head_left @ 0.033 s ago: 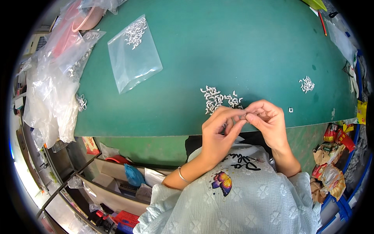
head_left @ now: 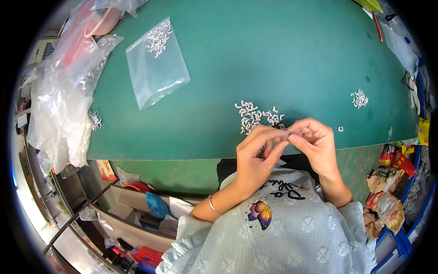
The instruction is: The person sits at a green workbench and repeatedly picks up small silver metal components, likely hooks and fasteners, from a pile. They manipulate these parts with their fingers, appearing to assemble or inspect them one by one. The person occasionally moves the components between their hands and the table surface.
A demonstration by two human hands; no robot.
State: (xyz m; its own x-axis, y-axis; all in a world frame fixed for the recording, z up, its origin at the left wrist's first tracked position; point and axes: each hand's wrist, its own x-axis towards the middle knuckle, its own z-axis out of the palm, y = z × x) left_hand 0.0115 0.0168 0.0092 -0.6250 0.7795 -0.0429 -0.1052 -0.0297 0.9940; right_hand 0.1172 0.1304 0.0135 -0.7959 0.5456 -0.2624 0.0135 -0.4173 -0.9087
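Close to the table's near edge, my left hand point(head_left: 258, 150) and my right hand point(head_left: 315, 141) meet with their fingertips pinched together. Whatever they pinch is tiny and mostly covered by the fingers. Just beyond my left hand lies a loose pile of small curved silvery metal pieces point(head_left: 250, 115), some of it hidden behind the fingers. One small squarish silvery piece point(head_left: 340, 129) lies by itself to the right of my right hand. A smaller heap of silvery pieces point(head_left: 359, 98) rests farther right on the green table point(head_left: 219, 59).
A clear plastic bag point(head_left: 159, 75) with curved metal pieces lies at the far left. Large clear bags point(head_left: 59, 109) and a pink basket point(head_left: 105, 22) crowd the table's left edge. A red pencil point(head_left: 378, 27) is at the far right. Below the table, a drawer point(head_left: 132, 201) holds bags.
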